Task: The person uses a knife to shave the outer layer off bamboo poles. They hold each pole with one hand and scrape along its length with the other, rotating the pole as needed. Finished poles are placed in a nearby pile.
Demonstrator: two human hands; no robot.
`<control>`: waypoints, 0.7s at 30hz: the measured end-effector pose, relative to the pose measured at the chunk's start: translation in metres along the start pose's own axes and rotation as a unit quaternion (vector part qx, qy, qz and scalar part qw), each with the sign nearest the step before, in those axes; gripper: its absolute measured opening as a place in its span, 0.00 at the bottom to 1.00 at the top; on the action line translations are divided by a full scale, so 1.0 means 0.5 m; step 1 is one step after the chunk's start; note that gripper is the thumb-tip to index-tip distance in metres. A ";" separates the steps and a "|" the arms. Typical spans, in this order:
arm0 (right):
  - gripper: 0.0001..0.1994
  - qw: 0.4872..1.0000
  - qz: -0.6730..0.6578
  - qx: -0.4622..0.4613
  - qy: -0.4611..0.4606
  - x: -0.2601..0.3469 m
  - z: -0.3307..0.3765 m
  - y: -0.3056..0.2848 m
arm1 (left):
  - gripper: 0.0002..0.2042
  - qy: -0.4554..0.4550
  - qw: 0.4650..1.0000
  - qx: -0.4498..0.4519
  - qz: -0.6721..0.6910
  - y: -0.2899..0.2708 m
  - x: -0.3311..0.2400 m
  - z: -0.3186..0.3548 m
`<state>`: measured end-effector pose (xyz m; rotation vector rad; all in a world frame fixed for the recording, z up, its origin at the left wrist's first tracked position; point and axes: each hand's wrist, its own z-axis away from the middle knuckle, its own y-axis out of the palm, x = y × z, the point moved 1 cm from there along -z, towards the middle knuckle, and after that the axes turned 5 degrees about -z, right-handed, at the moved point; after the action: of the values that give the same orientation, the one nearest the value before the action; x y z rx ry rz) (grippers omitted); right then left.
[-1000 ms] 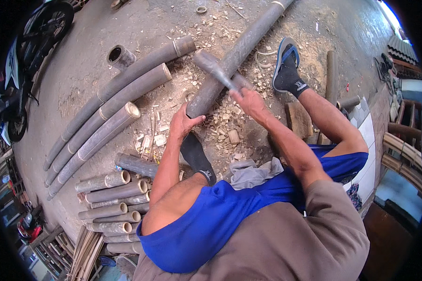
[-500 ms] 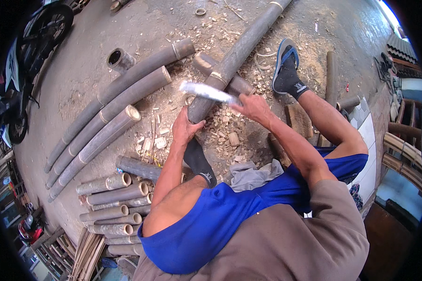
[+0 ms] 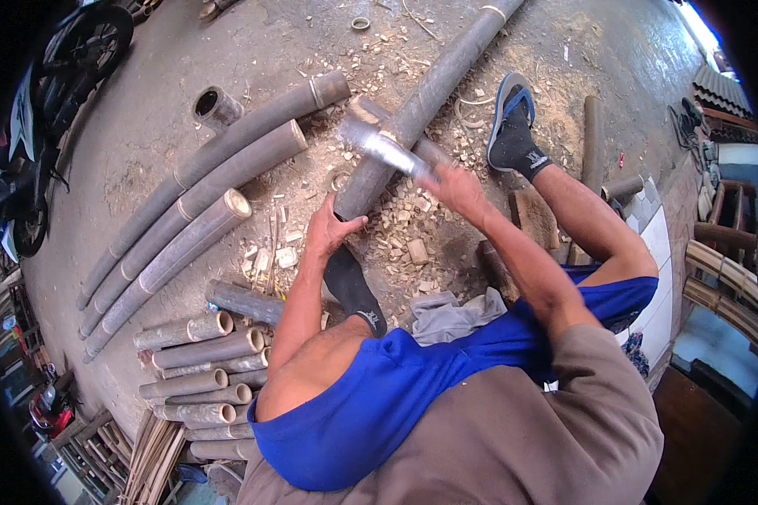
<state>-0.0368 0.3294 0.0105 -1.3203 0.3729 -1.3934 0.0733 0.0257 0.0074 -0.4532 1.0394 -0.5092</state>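
**Stiff bamboo pole steadied at its near end**

The dark bamboo pole (image 3: 438, 97) is lying diagonally at centre, its near end close to the person, its far end running out of view to the far right. It is crossing over a short bamboo piece (image 3: 435, 155), with pale wood chips (image 3: 417, 250) lying around. The left hand (image 3: 327, 227) is cupping the pole's near end, fingers curling along the left side, thumb reaching right. The right hand (image 3: 461, 189) is closing around the grip of a broad-bladed chopping knife (image 3: 385, 150); the blade is blurring across the pole, and whether it is touching cannot be told.

Judging by length and girth, the pole is probably carrying fair weight, though hollow ends in the stack of short bamboo pieces (image 3: 212, 347) at near left are suggesting a tube rather than solid timber. Its wall is likely staying rigid but splitting along the grain; its smooth, round rind may be slipping or rolling on the crosspiece. The near end is offering the surest hold, with fingers keeping clear of the blade.
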 end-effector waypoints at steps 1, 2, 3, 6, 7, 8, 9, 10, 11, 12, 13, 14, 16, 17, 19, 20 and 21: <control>0.42 0.993 -0.077 -0.073 0.044 -0.021 -0.003 0.018 | 0.51 -0.001 1.000 0.025 0.004 0.001 -0.017 -0.001; 0.42 0.974 -0.157 -0.145 0.075 -0.026 -0.020 0.026 | 0.50 0.021 0.999 -0.016 -0.037 0.006 -0.017 -0.003; 0.42 0.992 -0.087 -0.027 0.085 0.010 -0.020 0.005 | 0.49 0.037 0.994 -0.053 -0.084 0.013 0.003 0.001; 0.43 0.996 0.054 0.064 -0.022 0.025 -0.001 -0.001 | 0.48 0.077 0.974 -0.151 -0.152 0.053 0.021 0.021; 0.42 0.997 -0.034 -0.030 0.064 0.011 -0.014 0.011 | 0.48 0.089 0.966 -0.181 -0.162 0.065 0.020 0.025; 0.42 0.997 -0.040 -0.030 0.066 0.011 -0.020 0.011 | 0.47 0.102 0.967 -0.178 -0.148 0.067 0.026 0.021; 0.41 0.996 -0.047 -0.030 0.068 0.011 -0.026 0.010 | 0.47 0.115 0.968 -0.176 -0.134 0.065 0.032 0.013; 0.40 0.996 -0.054 -0.030 0.070 0.012 -0.027 0.012 | 0.47 0.128 0.969 -0.174 -0.120 0.063 0.040 0.010; 0.38 0.996 0.058 0.064 -0.003 0.041 0.001 -0.018 | 0.47 0.109 0.978 -0.144 -0.109 0.057 0.035 0.006; 0.37 1.000 -0.004 0.007 0.001 0.023 -0.006 -0.006 | 0.47 0.090 0.985 -0.113 -0.099 0.050 0.030 0.005; 0.36 0.997 -0.066 -0.049 0.005 -0.005 -0.015 0.018 | 0.46 0.071 0.990 -0.083 -0.089 0.045 0.024 0.002; 0.36 0.995 -0.080 -0.051 0.014 0.010 -0.015 0.010 | 0.46 0.072 0.989 -0.094 -0.091 0.040 0.023 0.007; 0.37 0.992 -0.107 -0.059 0.039 0.034 -0.007 -0.011 | 0.46 0.078 0.986 -0.113 -0.096 0.040 0.018 0.013; 0.37 1.000 -0.025 0.006 0.012 0.032 -0.004 -0.015 | 0.46 0.071 0.990 -0.098 -0.072 0.036 0.013 0.012; 0.38 0.999 0.020 0.024 0.019 0.025 -0.004 -0.014 | 0.45 0.058 0.996 -0.067 -0.025 0.028 0.004 0.013; 0.39 0.999 -0.013 -0.021 0.048 0.017 -0.006 -0.002 | 0.45 0.056 0.997 -0.054 -0.011 0.026 0.005 0.013; 0.40 0.994 -0.046 -0.067 0.075 0.004 -0.013 0.006 | 0.45 0.055 0.998 -0.043 0.004 0.027 0.004 0.007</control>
<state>-0.0405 0.3240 0.0069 -1.3589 0.5212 -1.5726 0.0796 0.0354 -0.0003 -0.5014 1.1712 -0.4887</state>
